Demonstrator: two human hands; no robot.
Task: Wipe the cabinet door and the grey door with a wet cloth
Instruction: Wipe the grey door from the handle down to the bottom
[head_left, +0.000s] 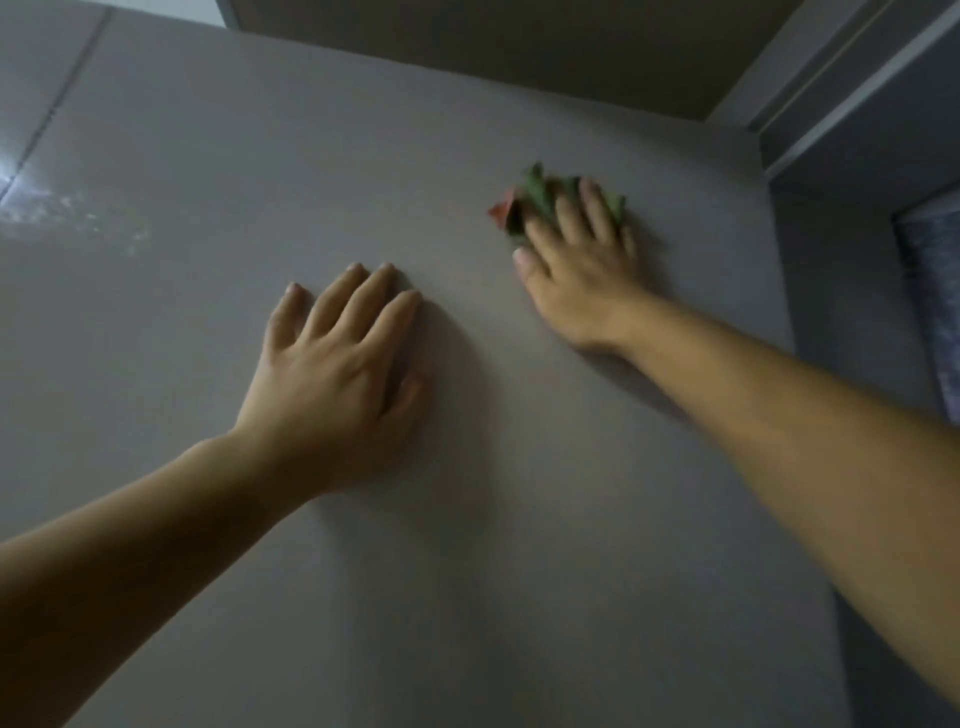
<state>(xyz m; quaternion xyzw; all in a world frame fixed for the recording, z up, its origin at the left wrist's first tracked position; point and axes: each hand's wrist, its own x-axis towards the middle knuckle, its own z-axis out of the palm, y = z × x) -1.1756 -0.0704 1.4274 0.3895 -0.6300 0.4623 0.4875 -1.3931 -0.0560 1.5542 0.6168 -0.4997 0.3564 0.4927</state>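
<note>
A plain grey door (363, 156) fills most of the head view, seen from close and below. My right hand (576, 254) presses a crumpled green and red cloth (524, 200) flat against the door's upper right area; the cloth sticks out past my fingertips and is blurred. My left hand (337, 364) rests flat on the door to the lower left of the cloth, fingers slightly apart, holding nothing.
The door's top edge meets a dark ceiling (519, 47). A grey door frame (852, 104) runs along the right side, with a bluish patterned surface (930, 291) beyond it. A shiny tiled wall (31, 130) with a glare patch lies at the left.
</note>
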